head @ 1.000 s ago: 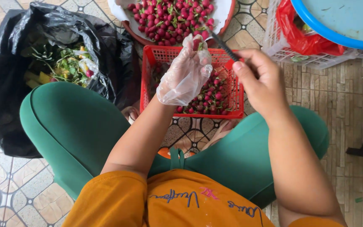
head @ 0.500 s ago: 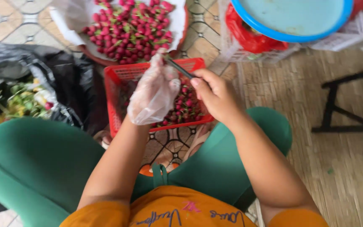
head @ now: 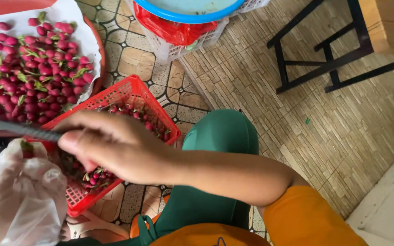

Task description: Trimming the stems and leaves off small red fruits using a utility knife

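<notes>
Red plastic is the material of the small square lattice basket [head: 135,93] that stands on the patterned floor tiles [head: 135,57] between the person's knees, and it holds small dark red fruits with green leafy caps [head: 97,175]. Over this basket, the bare right hand [head: 115,146] has its fingers clenched around the dark handle of a thin knife [head: 21,129], which points to the left and looks blurred. At the lower left, the left hand in a thin transparent plastic glove [head: 21,200] holds one small red fruit with a green top [head: 26,149] at its gloved fingertips, just under the knife. Behind the basket, at the upper left, a big heap of the same red fruits [head: 28,68] lies on a white sheet inside a round red basin [head: 100,54]. At the top, a white lattice crate [head: 192,43] carries a red plastic bag and a round blue-rimmed lid [head: 188,18]. A green trouser leg [head: 220,136] and an orange shirt sleeve [head: 302,218] show below, and a black metal frame [head: 324,59] stands at the upper right on brick-like flooring.
</notes>
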